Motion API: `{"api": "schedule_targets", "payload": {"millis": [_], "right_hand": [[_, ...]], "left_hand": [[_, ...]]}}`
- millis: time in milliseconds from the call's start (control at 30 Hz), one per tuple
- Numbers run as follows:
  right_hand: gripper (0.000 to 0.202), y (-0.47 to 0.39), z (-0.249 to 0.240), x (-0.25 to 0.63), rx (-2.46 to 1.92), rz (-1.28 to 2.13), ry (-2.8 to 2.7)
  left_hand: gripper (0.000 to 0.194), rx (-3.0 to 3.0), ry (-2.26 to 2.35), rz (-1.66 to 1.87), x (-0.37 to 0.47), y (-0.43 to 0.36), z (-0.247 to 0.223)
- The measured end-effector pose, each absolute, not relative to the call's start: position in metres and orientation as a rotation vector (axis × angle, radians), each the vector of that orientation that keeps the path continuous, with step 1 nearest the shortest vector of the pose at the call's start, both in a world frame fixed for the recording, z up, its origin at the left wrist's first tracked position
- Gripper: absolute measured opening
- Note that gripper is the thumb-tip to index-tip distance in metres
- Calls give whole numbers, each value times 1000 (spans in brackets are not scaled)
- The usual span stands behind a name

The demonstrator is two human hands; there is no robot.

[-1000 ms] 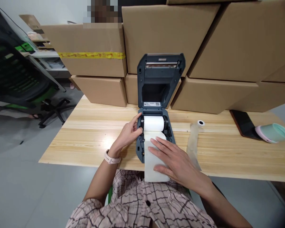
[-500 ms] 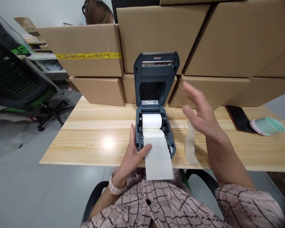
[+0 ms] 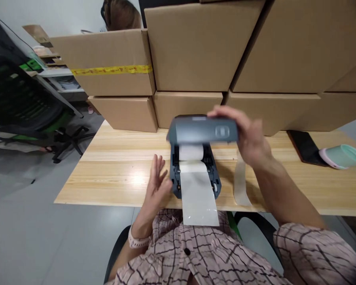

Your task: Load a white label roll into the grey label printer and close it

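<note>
A dark grey label printer (image 3: 216, 173) stands on the table in front of me, its lid (image 3: 200, 130) tilted partway down and blurred by motion. My right hand (image 3: 249, 136) grips the lid's right side, fingers over its top edge. Inside lies a white label roll (image 3: 191, 152), partly hidden by the lid. From it a strip of blank labels (image 3: 197, 196) runs forward over the printer's front and hangs past the table edge. Just left of the printer, my left hand (image 3: 156, 184) hovers with fingers spread, holding nothing.
Stacked cardboard boxes (image 3: 192, 49) form a wall behind the printer. A loose pale strip (image 3: 240, 184) lies on the table (image 3: 106, 174) to the right. Farther right are a black phone (image 3: 305, 146) and a mint-green cup (image 3: 345, 155). Beyond the boxes, a person's head (image 3: 123, 15) shows.
My right hand has moved onto the raised lid and swung it forward and down. My left hand has let go of the label strip and shifted left, away from the printer.
</note>
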State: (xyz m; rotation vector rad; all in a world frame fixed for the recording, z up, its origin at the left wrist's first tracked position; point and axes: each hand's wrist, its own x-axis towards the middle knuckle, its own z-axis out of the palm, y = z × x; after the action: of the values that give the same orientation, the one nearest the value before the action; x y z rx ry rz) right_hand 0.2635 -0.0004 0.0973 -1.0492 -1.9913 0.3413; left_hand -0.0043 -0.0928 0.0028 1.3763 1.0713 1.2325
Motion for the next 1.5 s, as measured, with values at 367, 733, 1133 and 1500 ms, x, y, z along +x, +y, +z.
{"api": "schedule_targets", "payload": {"millis": [367, 733, 1133, 1500], "right_hand": [[47, -92, 17, 245, -974, 269, -2016], [50, -95, -10, 232, -996, 157, -1868], [44, -94, -5, 229, -1086, 177, -1859], [42, -95, 14, 232, -1067, 102, -1975]], "left_hand": [[61, 1739, 1186, 1390, 33, -86, 14], [75, 1580, 1243, 1528, 46, -94, -4], [59, 1267, 1252, 1215, 4, -147, -30], [53, 1071, 787, 552, 13, -136, -9]]}}
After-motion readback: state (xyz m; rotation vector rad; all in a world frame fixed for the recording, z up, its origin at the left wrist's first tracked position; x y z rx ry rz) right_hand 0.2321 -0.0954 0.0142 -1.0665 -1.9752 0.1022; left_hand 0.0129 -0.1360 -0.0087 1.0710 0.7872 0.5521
